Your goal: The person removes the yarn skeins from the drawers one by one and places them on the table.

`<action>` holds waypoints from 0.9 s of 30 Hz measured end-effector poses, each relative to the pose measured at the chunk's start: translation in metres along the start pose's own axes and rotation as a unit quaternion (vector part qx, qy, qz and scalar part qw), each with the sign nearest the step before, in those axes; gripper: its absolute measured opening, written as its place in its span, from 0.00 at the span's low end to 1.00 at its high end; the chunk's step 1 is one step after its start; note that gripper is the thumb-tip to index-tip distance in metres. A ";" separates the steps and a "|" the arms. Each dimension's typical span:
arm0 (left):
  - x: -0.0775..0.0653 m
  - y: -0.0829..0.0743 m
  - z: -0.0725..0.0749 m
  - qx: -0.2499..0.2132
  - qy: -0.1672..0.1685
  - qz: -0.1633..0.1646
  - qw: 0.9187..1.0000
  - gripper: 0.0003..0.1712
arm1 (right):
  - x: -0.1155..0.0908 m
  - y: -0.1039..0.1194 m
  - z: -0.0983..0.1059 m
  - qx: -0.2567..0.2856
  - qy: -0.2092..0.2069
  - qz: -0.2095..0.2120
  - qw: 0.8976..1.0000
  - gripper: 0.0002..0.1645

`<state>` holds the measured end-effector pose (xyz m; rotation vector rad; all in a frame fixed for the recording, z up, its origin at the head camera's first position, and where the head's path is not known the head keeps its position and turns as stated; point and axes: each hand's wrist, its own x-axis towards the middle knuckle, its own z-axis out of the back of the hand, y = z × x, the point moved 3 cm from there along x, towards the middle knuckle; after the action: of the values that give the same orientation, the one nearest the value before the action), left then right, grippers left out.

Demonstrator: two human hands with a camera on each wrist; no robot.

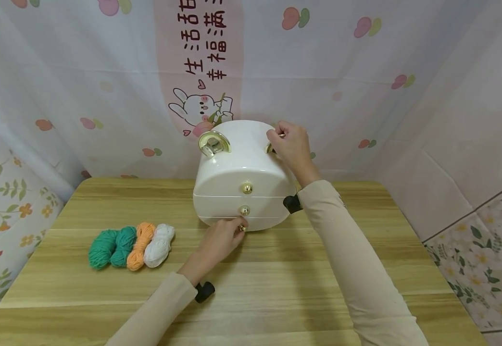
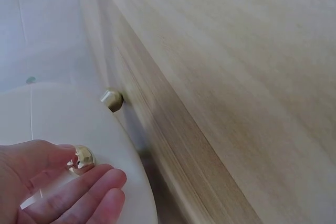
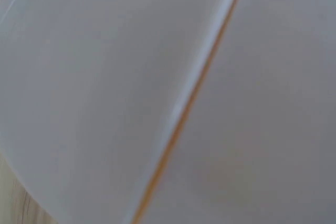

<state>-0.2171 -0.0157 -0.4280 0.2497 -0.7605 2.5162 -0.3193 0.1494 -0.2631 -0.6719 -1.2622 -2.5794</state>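
A glossy white storage box (image 1: pixel 251 158) with rounded sides and gold knobs stands at the back of the table. My left hand (image 1: pixel 221 239) pinches the lowest gold knob (image 1: pixel 243 228) on its front. In the left wrist view, thumb and fingers of the left hand (image 2: pixel 68 192) lie either side of that knob (image 2: pixel 84 160). On top, my right hand (image 1: pixel 292 144) grips the right-hand handle, mostly hidden under the fingers. The left-hand gold handle (image 1: pixel 214 143) is untouched. The right wrist view is filled by the box's white side (image 3: pixel 105 87), crossed by a seam.
Green, orange (image 1: pixel 141 245) and white yarn skeins (image 1: pixel 159 245) lie together on the left of the wooden table (image 1: pixel 277 298). A patterned curtain (image 1: pixel 104 96) hangs close behind the box. A small gold foot (image 2: pixel 113 99) shows under the box's edge.
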 end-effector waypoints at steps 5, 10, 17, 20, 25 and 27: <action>0.000 -0.001 0.000 -0.007 0.001 0.000 1.000 0.08 | 0.000 0.001 0.001 0.002 0.002 -0.003 1.000 0.16; 0.000 0.000 -0.001 -0.014 -0.004 -0.004 1.000 0.09 | 0.000 0.001 0.001 -0.003 -0.002 0.006 1.000 0.17; -0.001 0.000 -0.001 -0.021 -0.007 -0.005 1.000 0.09 | -0.001 0.002 0.001 0.001 -0.007 0.008 1.000 0.17; -0.001 -0.001 0.000 -0.022 -0.007 -0.006 1.000 0.10 | -0.001 0.002 0.001 0.000 -0.007 0.007 1.000 0.17; -0.001 -0.001 0.000 -0.024 -0.001 -0.004 1.000 0.11 | -0.001 0.002 0.001 -0.004 -0.001 0.005 1.000 0.16; -0.002 -0.001 0.000 -0.022 0.002 -0.003 1.000 0.11 | -0.001 0.002 0.001 -0.005 0.002 0.004 1.000 0.16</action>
<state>-0.2150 -0.0157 -0.4282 0.2319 -0.8115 2.4900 -0.3170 0.1495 -0.2619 -0.6725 -1.2424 -2.5809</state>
